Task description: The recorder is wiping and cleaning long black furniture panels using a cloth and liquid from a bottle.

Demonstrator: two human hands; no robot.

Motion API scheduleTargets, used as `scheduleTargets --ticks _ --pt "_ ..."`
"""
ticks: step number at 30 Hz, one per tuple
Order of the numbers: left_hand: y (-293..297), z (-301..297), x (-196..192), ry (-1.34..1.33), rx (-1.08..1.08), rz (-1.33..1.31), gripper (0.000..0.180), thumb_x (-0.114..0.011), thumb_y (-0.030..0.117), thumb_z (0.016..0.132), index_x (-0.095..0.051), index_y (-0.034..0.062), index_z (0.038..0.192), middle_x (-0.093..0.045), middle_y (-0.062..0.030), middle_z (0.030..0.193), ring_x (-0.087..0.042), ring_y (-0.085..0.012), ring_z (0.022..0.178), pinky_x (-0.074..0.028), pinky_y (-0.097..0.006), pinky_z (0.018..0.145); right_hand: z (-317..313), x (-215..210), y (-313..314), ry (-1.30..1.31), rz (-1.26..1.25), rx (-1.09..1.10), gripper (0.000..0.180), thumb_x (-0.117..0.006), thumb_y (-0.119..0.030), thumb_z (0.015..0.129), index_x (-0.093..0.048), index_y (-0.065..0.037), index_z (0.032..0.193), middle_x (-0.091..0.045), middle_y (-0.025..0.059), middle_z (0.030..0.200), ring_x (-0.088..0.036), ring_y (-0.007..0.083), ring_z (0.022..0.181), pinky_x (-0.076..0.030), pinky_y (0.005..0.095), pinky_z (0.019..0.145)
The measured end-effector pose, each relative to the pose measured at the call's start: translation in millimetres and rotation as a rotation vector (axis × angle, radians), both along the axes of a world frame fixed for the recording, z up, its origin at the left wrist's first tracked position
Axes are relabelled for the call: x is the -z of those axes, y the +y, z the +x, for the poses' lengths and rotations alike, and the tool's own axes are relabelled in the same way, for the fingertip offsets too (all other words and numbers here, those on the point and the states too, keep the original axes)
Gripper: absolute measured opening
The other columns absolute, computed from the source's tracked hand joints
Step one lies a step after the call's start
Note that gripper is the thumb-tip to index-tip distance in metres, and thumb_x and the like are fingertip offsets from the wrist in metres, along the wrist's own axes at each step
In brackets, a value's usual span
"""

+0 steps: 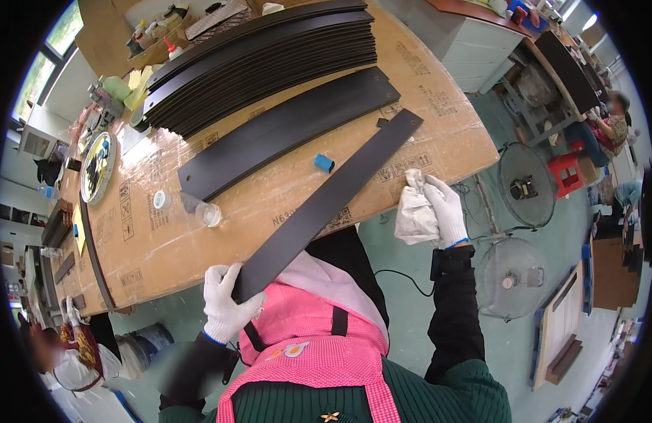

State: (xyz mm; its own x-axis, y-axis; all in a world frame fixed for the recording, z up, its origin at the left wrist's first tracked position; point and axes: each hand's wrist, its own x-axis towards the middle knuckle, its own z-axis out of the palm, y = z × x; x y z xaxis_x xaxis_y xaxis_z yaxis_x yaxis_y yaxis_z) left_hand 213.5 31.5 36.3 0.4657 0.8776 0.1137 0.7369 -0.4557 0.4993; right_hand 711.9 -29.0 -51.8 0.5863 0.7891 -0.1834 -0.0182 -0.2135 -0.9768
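At the near edge of the cardboard-covered surface (438, 141), one long dark strip (326, 204) lies slantwise, its far end with a small hole resting on the cardboard, its near end jutting over the edge toward the person's pink apron (319, 331). The left hand (227, 303), in a white glove, is closed round that near end, gripping it from the side. The right hand (445, 208), gloved the same, is clenched on one crumpled white cloth (414, 211), held just off the surface's edge and just beside the strip's right side; whether the cloth touches the strip I cannot tell.

Farther in lies a second, wider dark strip (290, 134), flat and on its own, roughly parallel to the first. Behind it sits one stack of curved dark strips (262, 63) (too many and too tightly layered to count). Between the two single strips rests one small blue block (324, 163). Near the wide strip's left end stand two small round things: a clear cup (209, 213) and a white cap (161, 200). One round plate-like disc (98, 168) lies toward the left end.

On the floor to the right stand two fans (526, 185), one above the other in view, and one red stool (565, 173). Another person (76, 352) works at the lower left.
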Motion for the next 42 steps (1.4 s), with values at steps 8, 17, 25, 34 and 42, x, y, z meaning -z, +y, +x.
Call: scheduleTargets --ticks 8,17,25,34,42 --pt "49.2 21.9 21.1 0.038 0.209 0.078 0.070 -0.092 0.030 0.064 -0.069 0.0050 0.125 -0.061 -0.0134 0.111 -0.059 -0.0353 0.109 -0.051 -0.046 0.097 10.2 -34.9 4.3 -0.074 0.141 0.164 0.034 -0.072 -0.017 0.101 -0.073 0.003 0.129 -0.075 0.0120 0.120 -0.070 0.0186 0.110 -0.055 0.0322 0.096" --pt "88.5 2.2 56.6 0.097 0.276 0.008 0.076 -0.091 0.033 0.063 -0.067 0.0082 0.130 -0.061 -0.0145 0.117 -0.058 -0.0374 0.113 -0.048 -0.048 0.101 -181.4 -53.4 74.2 -1.099 -0.246 -0.456 0.034 -0.064 -0.033 0.090 -0.070 -0.017 0.119 -0.068 0.0174 0.118 -0.064 0.0382 0.111 -0.058 0.0529 0.087" --pt "86.9 2.8 56.5 0.080 0.242 0.056 0.075 -0.092 0.033 0.059 -0.069 0.0098 0.126 -0.062 -0.0113 0.113 -0.060 -0.0349 0.107 -0.051 -0.047 0.094 91.2 -19.7 96.3 -1.232 -0.644 0.170 0.028 -0.061 -0.030 0.099 -0.071 -0.018 0.122 -0.068 0.0171 0.117 -0.064 0.0362 0.116 -0.054 0.0468 0.098" --pt "88.4 -3.5 60.3 0.051 0.212 0.063 0.074 -0.092 0.031 0.055 -0.071 0.0101 0.123 -0.063 -0.0108 0.110 -0.061 -0.0337 0.102 -0.052 -0.046 0.090 -64.4 -49.2 80.3 -1.335 -0.576 -0.319 0.028 -0.064 -0.026 0.095 -0.064 -0.018 0.121 -0.062 0.0103 0.114 -0.063 0.0295 0.106 -0.059 0.0441 0.087" --pt "91.9 2.9 63.4 0.035 0.224 0.080 0.074 -0.092 0.030 0.055 -0.072 0.0101 0.123 -0.064 -0.0105 0.109 -0.061 -0.0334 0.102 -0.052 -0.046 0.090 -8.5 -56.7 82.6 -1.435 -0.787 -0.133 0.038 -0.064 -0.020 0.095 -0.059 -0.018 0.132 -0.065 0.0145 0.115 -0.068 0.0351 0.102 -0.059 0.0453 0.087"
